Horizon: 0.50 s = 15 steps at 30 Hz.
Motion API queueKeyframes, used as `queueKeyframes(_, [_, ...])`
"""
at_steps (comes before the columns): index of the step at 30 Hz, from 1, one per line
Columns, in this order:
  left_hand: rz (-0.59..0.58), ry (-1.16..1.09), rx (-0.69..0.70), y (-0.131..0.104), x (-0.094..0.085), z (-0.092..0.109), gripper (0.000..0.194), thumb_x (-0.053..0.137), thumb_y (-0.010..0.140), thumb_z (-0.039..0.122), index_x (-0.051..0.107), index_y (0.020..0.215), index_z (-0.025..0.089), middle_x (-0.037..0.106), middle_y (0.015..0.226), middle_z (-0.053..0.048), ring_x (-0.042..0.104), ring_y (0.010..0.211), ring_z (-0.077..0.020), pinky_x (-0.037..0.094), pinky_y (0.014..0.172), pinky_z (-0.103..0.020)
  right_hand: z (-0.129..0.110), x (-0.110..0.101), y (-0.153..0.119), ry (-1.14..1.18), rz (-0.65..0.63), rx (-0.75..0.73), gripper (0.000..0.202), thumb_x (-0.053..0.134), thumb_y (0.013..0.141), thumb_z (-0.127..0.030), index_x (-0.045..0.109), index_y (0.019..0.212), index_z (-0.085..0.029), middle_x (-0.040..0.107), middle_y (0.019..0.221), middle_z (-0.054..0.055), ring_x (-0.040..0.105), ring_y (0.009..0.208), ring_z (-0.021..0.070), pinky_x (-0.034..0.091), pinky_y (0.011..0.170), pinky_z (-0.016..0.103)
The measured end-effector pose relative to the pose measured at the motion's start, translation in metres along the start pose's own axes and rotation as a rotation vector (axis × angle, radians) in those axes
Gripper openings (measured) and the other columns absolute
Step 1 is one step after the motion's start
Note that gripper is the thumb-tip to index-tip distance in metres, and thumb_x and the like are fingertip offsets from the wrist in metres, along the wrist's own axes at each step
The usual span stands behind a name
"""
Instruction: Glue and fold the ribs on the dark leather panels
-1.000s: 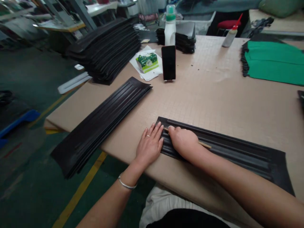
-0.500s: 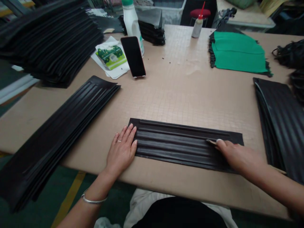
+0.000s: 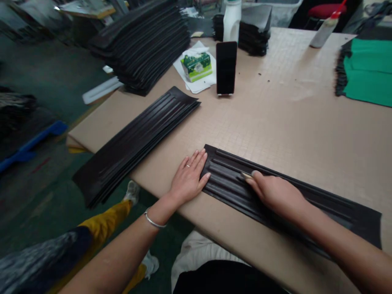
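Observation:
A dark, ribbed, leather-like panel (image 3: 225, 181) lies slantwise near the table's front edge. My left hand (image 3: 189, 179) rests flat at the panel's left end, fingers stretched over its edge and holding nothing. Closed around a thin, pale, flat stick (image 3: 246, 176), my right hand (image 3: 277, 194) is over the panel's middle. The stick's dark tip meets one of the grooves between the ribs; most of the tool is hidden in the fist. To the left, a stack of similar dark panels (image 3: 137, 143) overhangs the table edge.
Behind stand a phone (image 3: 226, 69), a green tissue pack (image 3: 197, 67), a white bottle (image 3: 232, 24) and a red-tipped squeeze bottle (image 3: 324, 33). A tall stack of dark sheets (image 3: 147, 47) is far left, green material (image 3: 370, 69) at right. Another person's yellow-trousered leg (image 3: 104, 222) shows lower left.
The view has swung left, bringing in the floor and another person's legs. My right hand has slid the stick along the panel towards my left hand, which stays on the panel's end.

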<state>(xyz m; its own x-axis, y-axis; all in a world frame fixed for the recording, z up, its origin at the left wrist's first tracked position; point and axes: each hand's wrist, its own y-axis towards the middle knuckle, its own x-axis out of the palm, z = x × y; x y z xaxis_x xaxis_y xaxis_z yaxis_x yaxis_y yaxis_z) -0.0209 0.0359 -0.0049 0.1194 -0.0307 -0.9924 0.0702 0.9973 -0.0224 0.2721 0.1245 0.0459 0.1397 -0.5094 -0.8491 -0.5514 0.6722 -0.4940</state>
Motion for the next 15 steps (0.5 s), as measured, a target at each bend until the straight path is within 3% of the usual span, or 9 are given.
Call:
queueKeyframes(3, [0.014, -0.006, 0.001, -0.002, 0.0, 0.002, 0.066, 0.037, 0.107, 0.045, 0.024, 0.166, 0.018, 0.02, 0.174, -0.007, 0.018, 0.162, -0.0242, 0.021, 0.131, -0.048, -0.062, -0.028, 0.052, -0.067, 0.033, -0.145, 0.045, 0.023, 0.111, -0.049, 0.056, 0.114, -0.018, 0.073, 0.088, 0.012, 0.073, 0.082, 0.031, 0.051, 0.068, 0.036])
queueKeyframes(6, [0.022, -0.011, 0.016, -0.003, -0.001, 0.003, 0.062, 0.037, 0.107, 0.044, 0.028, 0.165, 0.023, 0.017, 0.175, -0.004, 0.018, 0.162, -0.0246, 0.021, 0.131, -0.049, -0.083, -0.04, 0.076, -0.086, 0.006, -0.213, 0.043, 0.031, 0.111, -0.045, 0.06, 0.118, -0.015, 0.074, 0.094, 0.016, 0.074, 0.088, 0.0322, 0.054, 0.073, 0.038])
queueKeyframes(11, [0.02, -0.034, 0.033, -0.003, -0.002, 0.002, 0.06, 0.037, 0.107, 0.044, 0.031, 0.164, 0.024, 0.021, 0.174, -0.003, 0.019, 0.162, -0.0264, 0.022, 0.131, -0.052, -0.078, -0.045, 0.088, -0.038, -0.057, -0.221, 0.038, 0.047, 0.108, -0.044, 0.067, 0.114, -0.013, 0.074, 0.093, 0.014, 0.073, 0.089, 0.0276, 0.055, 0.081, 0.039])
queueKeyframes(15, [0.008, -0.037, 0.017, -0.001, -0.002, 0.003, 0.06, 0.036, 0.108, 0.042, 0.03, 0.164, 0.022, 0.021, 0.174, -0.004, 0.02, 0.161, -0.027, 0.022, 0.13, -0.052, -0.046, -0.043, 0.072, 0.067, -0.027, -0.091, 0.047, 0.055, 0.103, -0.058, 0.068, 0.11, -0.013, 0.071, 0.096, 0.006, 0.068, 0.084, 0.0191, 0.057, 0.082, 0.037])
